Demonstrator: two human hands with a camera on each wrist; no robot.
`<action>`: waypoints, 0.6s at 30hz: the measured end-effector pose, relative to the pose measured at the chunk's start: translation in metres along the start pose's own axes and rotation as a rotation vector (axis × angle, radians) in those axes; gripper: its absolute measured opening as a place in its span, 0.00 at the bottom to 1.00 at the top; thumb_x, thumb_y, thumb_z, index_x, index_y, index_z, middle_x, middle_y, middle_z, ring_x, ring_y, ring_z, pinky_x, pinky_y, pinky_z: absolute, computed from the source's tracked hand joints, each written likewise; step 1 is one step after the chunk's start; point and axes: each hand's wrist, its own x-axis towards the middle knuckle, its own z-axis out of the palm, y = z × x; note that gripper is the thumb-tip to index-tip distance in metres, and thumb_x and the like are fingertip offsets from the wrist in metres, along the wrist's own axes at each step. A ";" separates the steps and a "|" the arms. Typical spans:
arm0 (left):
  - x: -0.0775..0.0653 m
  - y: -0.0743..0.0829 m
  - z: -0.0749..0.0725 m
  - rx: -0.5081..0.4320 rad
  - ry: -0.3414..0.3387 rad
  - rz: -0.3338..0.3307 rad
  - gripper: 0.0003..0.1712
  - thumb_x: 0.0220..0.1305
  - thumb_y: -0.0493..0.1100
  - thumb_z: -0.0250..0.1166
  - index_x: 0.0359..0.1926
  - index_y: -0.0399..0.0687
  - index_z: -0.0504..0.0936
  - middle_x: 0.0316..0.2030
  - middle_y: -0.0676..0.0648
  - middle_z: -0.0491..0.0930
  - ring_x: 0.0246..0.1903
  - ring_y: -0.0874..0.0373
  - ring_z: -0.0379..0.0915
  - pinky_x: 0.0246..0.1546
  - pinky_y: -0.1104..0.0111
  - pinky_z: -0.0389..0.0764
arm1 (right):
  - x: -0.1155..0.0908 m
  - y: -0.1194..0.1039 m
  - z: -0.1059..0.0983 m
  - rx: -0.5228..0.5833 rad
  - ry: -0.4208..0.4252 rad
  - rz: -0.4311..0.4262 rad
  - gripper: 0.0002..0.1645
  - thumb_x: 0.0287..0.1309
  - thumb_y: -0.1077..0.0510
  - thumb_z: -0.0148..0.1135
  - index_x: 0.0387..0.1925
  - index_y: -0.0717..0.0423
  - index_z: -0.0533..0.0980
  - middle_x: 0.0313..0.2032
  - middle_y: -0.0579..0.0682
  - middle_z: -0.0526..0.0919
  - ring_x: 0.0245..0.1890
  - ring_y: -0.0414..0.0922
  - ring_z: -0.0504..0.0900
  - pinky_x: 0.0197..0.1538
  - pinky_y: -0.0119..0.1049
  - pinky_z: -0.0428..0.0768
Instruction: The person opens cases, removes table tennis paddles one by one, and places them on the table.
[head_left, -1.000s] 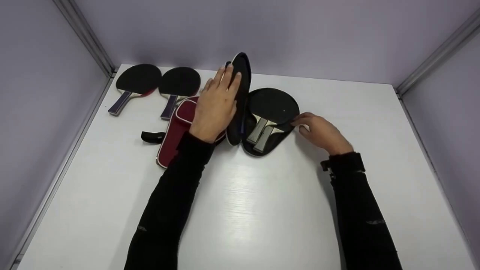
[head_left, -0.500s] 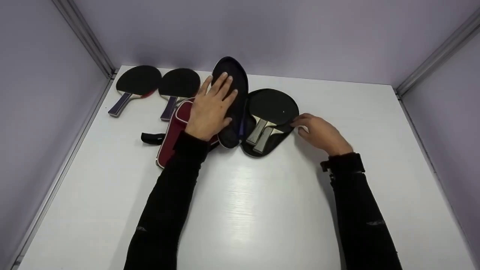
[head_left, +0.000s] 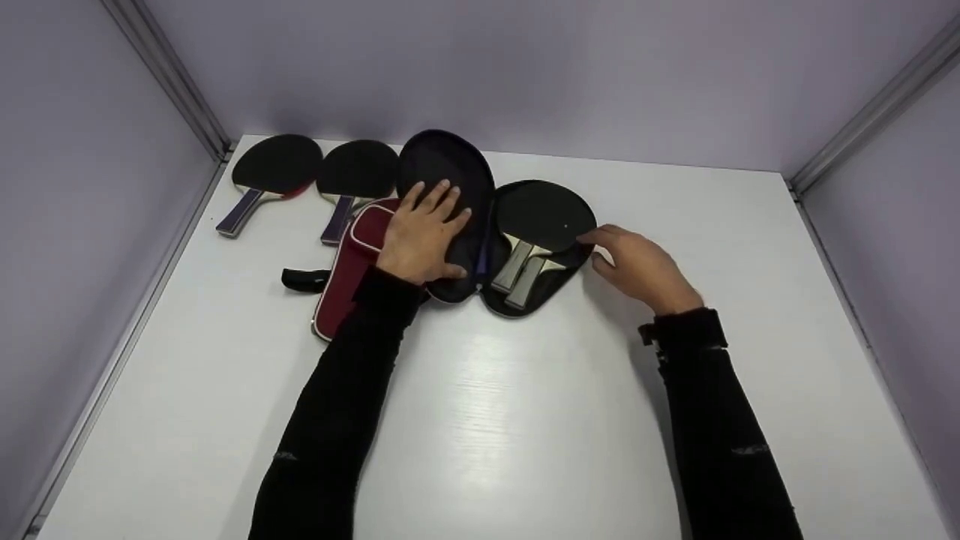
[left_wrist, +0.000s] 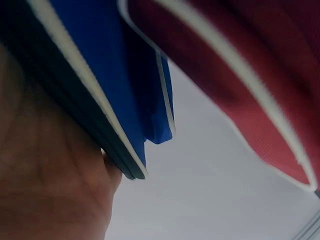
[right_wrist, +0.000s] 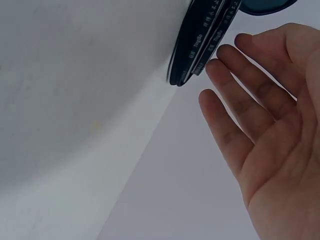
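An unzipped paddle case lies spread in the head view, its black-lined lid [head_left: 442, 161] leaning back to the left. My left hand [head_left: 420, 240] presses on the lid's inside with spread fingers. From beneath, the left wrist view shows the case's blue outside [left_wrist: 107, 60] with pale piping. Two black table tennis paddles [head_left: 544, 214] with grey handles overlap in the right half of the case. At their right edge are the fingertips of my right hand [head_left: 641, 266]. In the right wrist view that hand's fingers stretch loosely toward the stacked paddle edges [right_wrist: 205, 40].
A red case [head_left: 341, 300] with white piping lies partly under the left hand and the lid, a black strap [head_left: 305, 280] sticking out leftward. Two more paddles, one at far left [head_left: 277, 161] and one beside it [head_left: 358, 166], lie along the back. Walls enclose the white table [head_left: 480, 435].
The case lid has swung down to the left from nearly upright, and my left hand has gone down with it, fingers spreading. The right hand has stayed at the case's right edge.
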 end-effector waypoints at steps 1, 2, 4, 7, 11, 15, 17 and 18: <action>0.000 -0.001 0.002 -0.006 -0.004 0.003 0.64 0.73 0.80 0.72 0.96 0.59 0.61 0.97 0.43 0.50 0.99 0.45 0.39 1.00 0.45 0.40 | 0.000 -0.002 0.000 -0.003 0.009 -0.006 0.25 0.85 0.63 0.62 0.77 0.59 0.83 0.76 0.62 0.87 0.79 0.64 0.84 0.83 0.64 0.82; 0.005 -0.004 0.011 -0.049 -0.003 0.006 0.65 0.71 0.80 0.73 0.96 0.59 0.60 0.98 0.43 0.49 0.99 0.45 0.38 1.00 0.45 0.39 | 0.000 -0.005 0.000 -0.007 0.020 -0.013 0.25 0.85 0.63 0.63 0.77 0.59 0.83 0.76 0.62 0.87 0.79 0.64 0.85 0.82 0.64 0.82; 0.016 -0.009 0.029 -0.093 -0.006 0.010 0.68 0.68 0.82 0.74 0.96 0.61 0.59 0.98 0.44 0.47 0.99 0.45 0.36 1.00 0.43 0.38 | 0.000 -0.010 0.001 -0.023 0.039 -0.035 0.26 0.86 0.62 0.63 0.77 0.58 0.83 0.76 0.62 0.87 0.78 0.63 0.85 0.81 0.64 0.84; 0.025 -0.012 0.047 -0.172 -0.011 0.004 0.71 0.65 0.82 0.77 0.97 0.63 0.56 0.98 0.44 0.44 0.99 0.44 0.34 0.99 0.39 0.37 | 0.001 -0.018 0.003 -0.044 0.054 -0.062 0.26 0.86 0.60 0.65 0.78 0.57 0.82 0.77 0.61 0.86 0.78 0.63 0.86 0.79 0.63 0.85; 0.032 -0.014 0.060 -0.231 -0.035 -0.009 0.74 0.62 0.82 0.79 0.98 0.63 0.54 0.98 0.43 0.43 0.99 0.42 0.36 0.98 0.34 0.43 | 0.002 -0.029 0.008 -0.077 0.052 -0.089 0.28 0.85 0.57 0.69 0.80 0.56 0.81 0.79 0.60 0.84 0.79 0.62 0.85 0.77 0.63 0.88; 0.028 -0.011 0.052 -0.279 -0.073 -0.021 0.75 0.62 0.81 0.81 0.98 0.62 0.54 0.98 0.42 0.44 0.99 0.41 0.38 0.97 0.32 0.45 | 0.003 -0.042 0.013 -0.108 0.068 -0.147 0.27 0.84 0.55 0.72 0.77 0.55 0.83 0.76 0.57 0.87 0.75 0.60 0.89 0.71 0.60 0.92; 0.026 -0.010 0.048 -0.300 -0.093 -0.028 0.75 0.63 0.80 0.81 0.98 0.61 0.53 0.98 0.42 0.43 0.99 0.40 0.37 0.97 0.32 0.44 | 0.003 -0.049 0.016 -0.118 0.078 -0.191 0.27 0.83 0.54 0.74 0.76 0.54 0.84 0.74 0.56 0.89 0.72 0.58 0.91 0.68 0.58 0.94; 0.025 -0.009 0.045 -0.305 -0.103 -0.029 0.75 0.63 0.79 0.81 0.98 0.60 0.53 0.98 0.41 0.42 0.99 0.40 0.36 0.97 0.32 0.44 | 0.003 -0.052 0.017 -0.122 0.081 -0.215 0.27 0.82 0.54 0.75 0.76 0.54 0.84 0.73 0.55 0.89 0.71 0.57 0.92 0.66 0.57 0.94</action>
